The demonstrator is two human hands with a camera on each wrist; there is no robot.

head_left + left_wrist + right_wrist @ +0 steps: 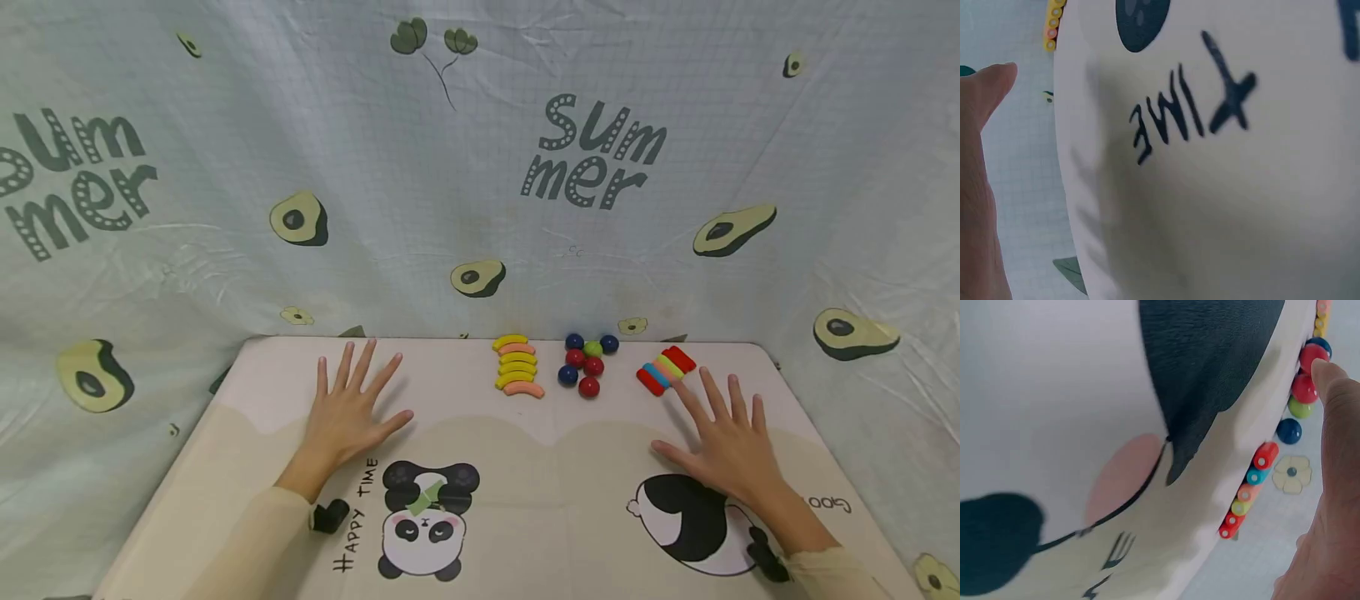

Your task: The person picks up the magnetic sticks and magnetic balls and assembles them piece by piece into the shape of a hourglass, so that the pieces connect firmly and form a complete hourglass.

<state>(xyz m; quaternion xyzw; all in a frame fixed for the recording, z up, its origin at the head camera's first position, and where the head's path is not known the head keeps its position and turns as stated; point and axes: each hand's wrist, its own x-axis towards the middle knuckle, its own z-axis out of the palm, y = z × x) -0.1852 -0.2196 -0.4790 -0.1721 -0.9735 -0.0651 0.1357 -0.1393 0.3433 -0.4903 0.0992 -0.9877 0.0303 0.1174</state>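
My left hand (345, 421) hovers over the left part of the table with its fingers spread and nothing in it. On the right, my right hand (727, 446) is likewise spread and holds nothing; its index fingertip overlaps the end of a row of short coloured tubes (666, 371) in the head view. Those tubes are red, blue, pink and green. Left of them lies a loose cluster of round beads (588, 387) in dark blue, red and green. Farther left is a column of curved yellow and pink tubes (517, 367). In the left wrist view only the thumb side of the left hand (979, 187) shows.
The table (517, 450) has a pale printed cover with a panda (423, 542) and a black-and-white figure (686, 521). Behind it hangs a light cloth (420, 208) printed with avocados and lettering. Its far edge lies just beyond the tubes and beads.
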